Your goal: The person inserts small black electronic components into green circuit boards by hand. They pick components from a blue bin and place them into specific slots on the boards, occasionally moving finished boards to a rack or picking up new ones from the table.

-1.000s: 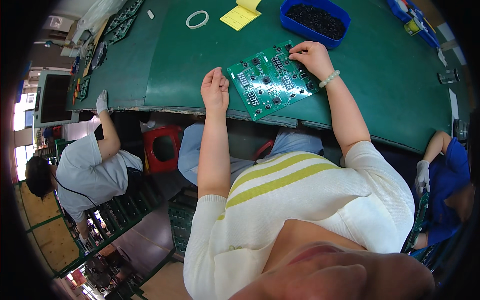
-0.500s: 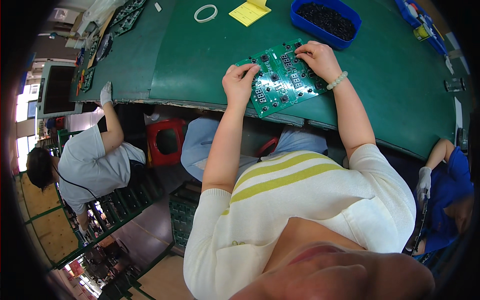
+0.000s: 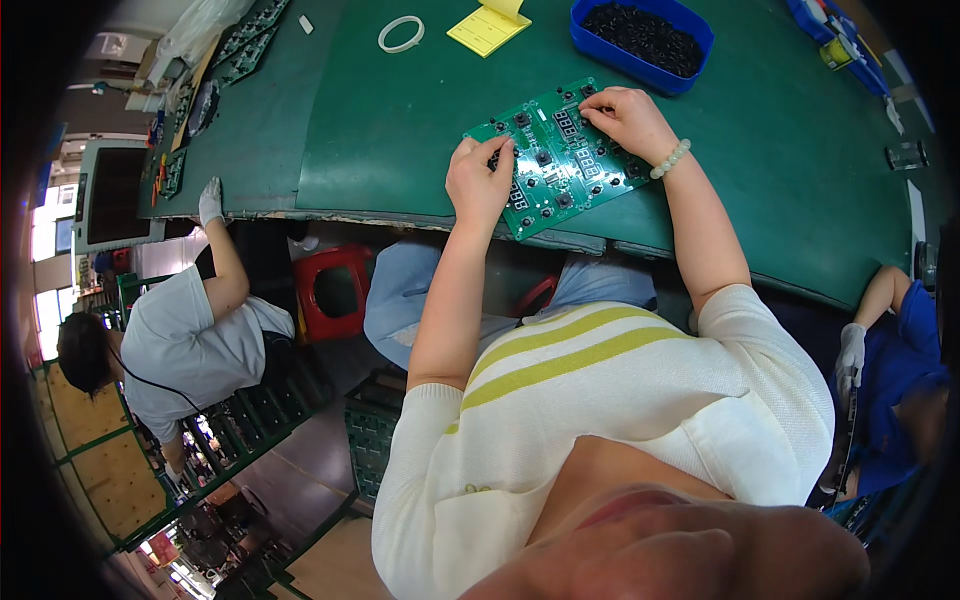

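A green circuit board (image 3: pixel 550 186) lies flat near the table's front edge. It carries black digit displays and several small black round parts. Over its left part is my left hand (image 3: pixel 481 182), thumb and forefinger pinched close to the surface. My right hand (image 3: pixel 632 125) pinches at the board's upper right, beside a display. Whatever is between the fingertips of either hand is too small or hidden to make out. A blue bin (image 3: pixel 577 38) full of small black parts stands just beyond my right hand.
On the green table (image 3: pixel 400 120) lie a white ring (image 3: pixel 401 34) and a yellow notepad (image 3: pixel 487 32). More boards (image 3: pixel 245 60) lie at the far left. A blue tray (image 3: pixel 845 45) sits at the far right. Co-workers sit left (image 3: pixel 195 330) and right (image 3: pixel 885 370).
The view has shifted slightly. My left fingertips have moved a little down the board, and the right ones slightly left. Both hands remain pinched, and the board lies in about the same place.
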{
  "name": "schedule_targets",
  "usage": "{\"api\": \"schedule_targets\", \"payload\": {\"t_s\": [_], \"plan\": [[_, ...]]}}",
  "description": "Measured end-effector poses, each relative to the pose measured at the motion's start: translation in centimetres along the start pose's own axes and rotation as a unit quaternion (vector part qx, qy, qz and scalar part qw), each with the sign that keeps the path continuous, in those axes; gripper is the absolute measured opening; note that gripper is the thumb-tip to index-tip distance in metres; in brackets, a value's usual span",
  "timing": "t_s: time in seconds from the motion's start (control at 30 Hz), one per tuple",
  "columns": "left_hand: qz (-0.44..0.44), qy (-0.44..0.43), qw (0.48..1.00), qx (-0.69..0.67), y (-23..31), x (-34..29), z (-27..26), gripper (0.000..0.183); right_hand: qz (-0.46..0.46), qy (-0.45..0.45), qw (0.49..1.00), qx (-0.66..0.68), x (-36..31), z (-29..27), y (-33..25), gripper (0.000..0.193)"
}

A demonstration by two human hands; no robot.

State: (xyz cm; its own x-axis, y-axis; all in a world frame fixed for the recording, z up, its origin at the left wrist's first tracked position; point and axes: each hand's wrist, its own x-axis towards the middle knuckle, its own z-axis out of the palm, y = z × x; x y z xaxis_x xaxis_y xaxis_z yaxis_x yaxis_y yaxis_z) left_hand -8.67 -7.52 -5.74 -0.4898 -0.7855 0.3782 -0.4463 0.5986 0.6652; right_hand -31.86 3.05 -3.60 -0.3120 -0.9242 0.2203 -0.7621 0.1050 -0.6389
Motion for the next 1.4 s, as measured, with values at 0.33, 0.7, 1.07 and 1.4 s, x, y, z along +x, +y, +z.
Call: {"api": "schedule_targets", "payload": {"t_s": [0.33, 0.7, 1.07, 1.4], "plan": [[0.051, -0.027, 0.998, 0.021, 0.1, 0.4, -0.8, 0.009, 0.048, 0.013, 0.998, 0.031, 0.3, 0.6, 0.5, 0.022], [0.112, -0.057, 0.983, 0.134, 1.0, 1.0, -1.1, 0.010, 0.027, 0.002, 1.000, 0.011, 0.2, 0.4, 0.2, 0.020], [-0.371, 0.020, 0.611, -0.698, -4.9, 1.6, -1.8, 0.020, 0.232, -0.008, 0.891, 0.390, -0.8, -4.6, 3.3, 0.026], [-0.230, -0.022, 0.620, -0.750, -7.0, 0.2, -0.9, 0.027, 0.123, -0.086, 0.966, 0.213, -0.5, -3.9, 4.8, 0.017]]}}
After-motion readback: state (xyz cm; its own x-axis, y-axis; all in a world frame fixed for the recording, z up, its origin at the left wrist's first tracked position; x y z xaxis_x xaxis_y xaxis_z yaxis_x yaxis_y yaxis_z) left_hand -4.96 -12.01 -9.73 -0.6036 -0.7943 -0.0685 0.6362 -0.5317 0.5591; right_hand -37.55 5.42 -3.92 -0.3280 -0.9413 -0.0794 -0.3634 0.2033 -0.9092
